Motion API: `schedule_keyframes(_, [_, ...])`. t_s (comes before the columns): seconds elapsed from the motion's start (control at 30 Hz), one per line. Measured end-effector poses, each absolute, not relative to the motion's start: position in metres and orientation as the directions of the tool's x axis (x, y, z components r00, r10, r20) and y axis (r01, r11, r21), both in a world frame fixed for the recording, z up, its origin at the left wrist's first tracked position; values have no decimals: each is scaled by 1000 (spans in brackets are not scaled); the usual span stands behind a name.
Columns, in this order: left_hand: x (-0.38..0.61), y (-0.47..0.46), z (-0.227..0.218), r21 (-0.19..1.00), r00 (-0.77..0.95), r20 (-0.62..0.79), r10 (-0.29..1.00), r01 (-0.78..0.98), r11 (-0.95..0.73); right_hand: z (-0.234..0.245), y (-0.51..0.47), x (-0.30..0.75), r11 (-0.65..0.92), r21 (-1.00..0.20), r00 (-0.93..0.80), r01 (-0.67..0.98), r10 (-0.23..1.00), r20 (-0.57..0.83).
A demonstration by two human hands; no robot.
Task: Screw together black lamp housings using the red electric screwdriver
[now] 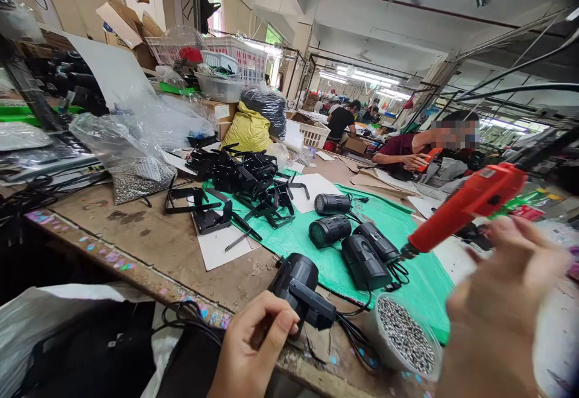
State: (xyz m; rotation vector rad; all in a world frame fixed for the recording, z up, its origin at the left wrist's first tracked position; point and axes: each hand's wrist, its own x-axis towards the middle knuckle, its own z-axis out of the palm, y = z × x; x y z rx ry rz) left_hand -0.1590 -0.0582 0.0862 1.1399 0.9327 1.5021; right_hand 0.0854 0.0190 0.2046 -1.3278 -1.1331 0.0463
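Fingers of the left hand curl around a black lamp housing with a bracket on it, gripping it at the near edge of the worn wooden workbench. Black cables trail from the housing just to the right of that hand. The right hand is blurred and close to the camera, fingers spread loosely below the rear of an orange electric screwdriver; whether it actually grips the tool cannot be told. The screwdriver's tip points down and left, toward the space above the left hand.

Between the two hands stands a clear tub of small screws. Beyond the left hand, on a green mat, lie more black lamp housings, one showing its round lens face. Farther out from the left hand, a heap of black metal brackets sits beside sheets of white card. Left of that heap are clear plastic bags, one holding a mass of small parts. A yellow bag and white baskets stand behind the brackets. Past the screwdriver, a co-worker in a dark red shirt leans over the same bench with an orange tool in hand.
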Motion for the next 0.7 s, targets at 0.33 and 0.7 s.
schedule_keyframes(0.33, [-164,-50,62,923,-163,384,909,89,-374,205,33,-30,498,-845,326,-196,846,422])
schedule_keyframes(0.7, [-161,-49,54,938,-166,341,925,0,-345,191,1,-60,529,-737,256,-422,849,463])
